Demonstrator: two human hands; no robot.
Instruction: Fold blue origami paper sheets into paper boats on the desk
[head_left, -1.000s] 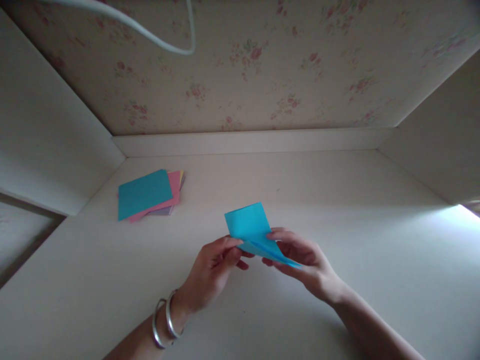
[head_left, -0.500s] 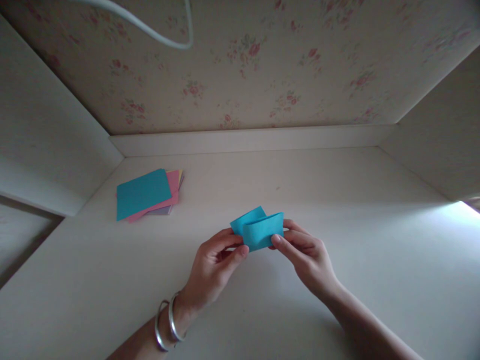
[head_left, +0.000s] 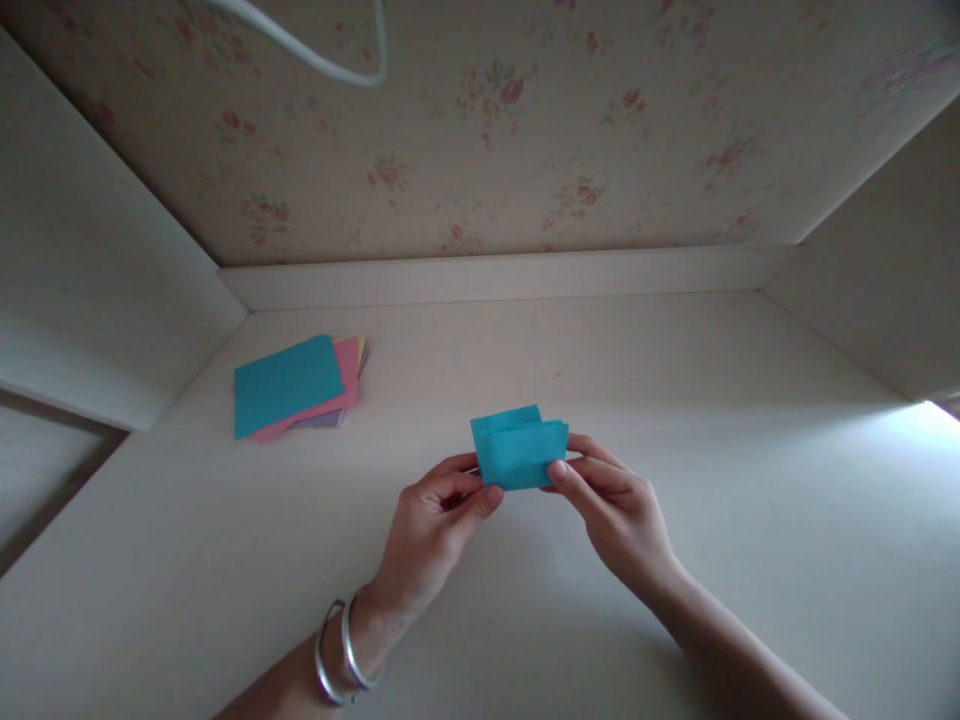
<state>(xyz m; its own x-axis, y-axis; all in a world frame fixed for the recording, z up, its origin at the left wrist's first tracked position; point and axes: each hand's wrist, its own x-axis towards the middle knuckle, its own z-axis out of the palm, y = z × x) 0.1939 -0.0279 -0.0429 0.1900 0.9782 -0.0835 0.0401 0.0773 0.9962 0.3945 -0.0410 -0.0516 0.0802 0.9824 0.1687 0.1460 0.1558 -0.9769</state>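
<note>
A folded piece of bright blue paper (head_left: 523, 457) is held up between both hands, above the white tabletop. My left hand (head_left: 439, 520) pinches its lower left corner, thumb in front and fingers behind. At the right edge, my right hand (head_left: 619, 505) grips the paper the same way, thumb on the front face. One flap stands behind the front layer and shows above it at the upper left. Parts of the fingers behind the paper are hidden.
To the left on the white table (head_left: 225, 560) lies a stack of coloured paper (head_left: 289, 385), teal on top, with pink, yellow and purple edges showing. A white cable (head_left: 322, 65) hangs before the flowered wall (head_left: 480, 170). White panels flank both sides.
The back flap and front layer of the blue paper have come closer into line, and its front face is now more level. My left hand has shifted slightly to the right.
</note>
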